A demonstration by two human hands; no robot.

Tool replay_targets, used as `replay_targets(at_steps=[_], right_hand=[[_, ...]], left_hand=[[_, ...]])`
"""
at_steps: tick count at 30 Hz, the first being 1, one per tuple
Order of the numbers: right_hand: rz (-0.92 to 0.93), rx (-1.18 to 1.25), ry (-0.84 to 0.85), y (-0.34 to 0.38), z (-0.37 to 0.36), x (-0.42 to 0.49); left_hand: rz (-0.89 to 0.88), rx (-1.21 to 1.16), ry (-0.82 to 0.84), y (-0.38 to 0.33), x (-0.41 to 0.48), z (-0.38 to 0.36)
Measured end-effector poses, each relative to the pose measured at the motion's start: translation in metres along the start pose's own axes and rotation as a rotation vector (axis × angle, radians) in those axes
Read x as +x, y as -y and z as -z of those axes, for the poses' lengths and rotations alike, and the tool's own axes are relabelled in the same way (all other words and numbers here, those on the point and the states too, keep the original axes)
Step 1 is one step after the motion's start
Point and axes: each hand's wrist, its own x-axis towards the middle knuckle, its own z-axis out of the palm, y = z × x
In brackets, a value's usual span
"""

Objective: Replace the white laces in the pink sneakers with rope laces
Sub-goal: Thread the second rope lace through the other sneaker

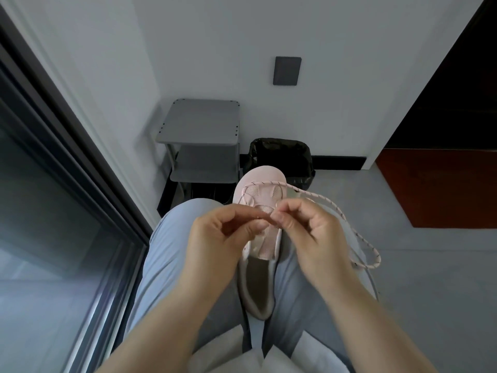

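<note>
Lying toe-away in the middle of the lap, the pink sneaker [265, 181] shows a mesh upper and grey lining. A dark-flecked pink rope lace [336, 204] crosses its front eyelets and loops rightward. The left hand [215, 238] and right hand [309, 227] pinch the lace's end with curled fingertips.

The single view comes from a wide-angle camera worn on the person's head, looking forward and steeply down along the lap. The sneaker [261, 176] sits close under the lens near the middle of the frame, its toe pointing away. Both forearms enter from the bottom edge, and the left hand [215, 235] and right hand [304, 224] meet just over the sneaker. Beyond its toe the view reaches a grey shelf [201, 125], a bin [279, 152] and the wall [215, 49]. A glass door [40, 211] fills the side left of the sneaker, and floor [416, 265] fills the side right of it. The lace [326, 200] looping out to the right lies fully inside the frame.
</note>
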Motion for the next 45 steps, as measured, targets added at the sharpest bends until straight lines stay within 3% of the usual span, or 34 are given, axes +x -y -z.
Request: replay_targets(at_steps=[12,19,26,29,35,40,45], right_hand=[[0.027,-0.105,-0.064,-0.018,-0.008,-0.005],[-0.115,0.032,-0.109,-0.016,-0.006,-0.006],[-0.073,-0.034,-0.08,-0.021,-0.005,-0.007],[-0.067,-0.056,0.005,-0.021,-0.01,-0.01],[0.13,-0.507,0.066,-0.022,-0.015,-0.004],[0.226,-0.601,0.192,-0.025,-0.006,0.013],[0.253,-0.696,0.192,-0.027,0.002,0.024]], left_hand=[[0.029,0.042,-0.046,0.02,0.007,-0.005],[0.016,0.012,-0.036,0.023,0.004,-0.006],[-0.01,0.009,-0.015,0.024,0.006,-0.004],[-0.021,-0.027,-0.015,0.023,0.006,-0.004],[-0.075,-0.117,0.051,0.018,0.005,-0.001],[-0.134,-0.277,0.13,0.003,0.002,0.002],[-0.1,-0.477,0.184,-0.007,0.002,0.015]])
